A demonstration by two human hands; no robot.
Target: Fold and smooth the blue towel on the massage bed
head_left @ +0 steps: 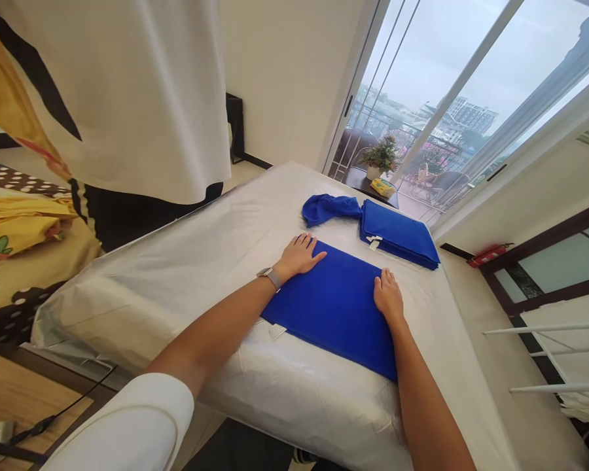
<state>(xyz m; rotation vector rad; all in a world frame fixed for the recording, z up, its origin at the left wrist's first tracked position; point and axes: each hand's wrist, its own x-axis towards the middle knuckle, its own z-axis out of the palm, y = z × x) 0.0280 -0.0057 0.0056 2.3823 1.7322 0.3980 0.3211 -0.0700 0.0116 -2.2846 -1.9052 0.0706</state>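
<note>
Indoors, a mattress (177, 307) covered in thin, shiny white plastic stands beside a tall glass door (451, 85), and a balcony with a potted plant (380, 156) shows behind the glass. A printed white curtain (127, 85) hangs at the left, above dotted bedding (19, 261), and a red extinguisher (488, 255) sits on a ledge at the right. On the plastic lies a flat, soft blue cloth (334, 314), folded to a rectangle, with a small white tag (277, 331) at its edge. The left hand (299, 256), with a grey watch (269, 277) on the wrist, lies open and flat on the cloth's upper edge, and the right hand (387, 294) lies open on its right edge; neither one grips it. Just beyond, a second blue cloth (397, 232) lies folded, one end loosely twisted, its white tag (373, 242) too small to read.
</note>
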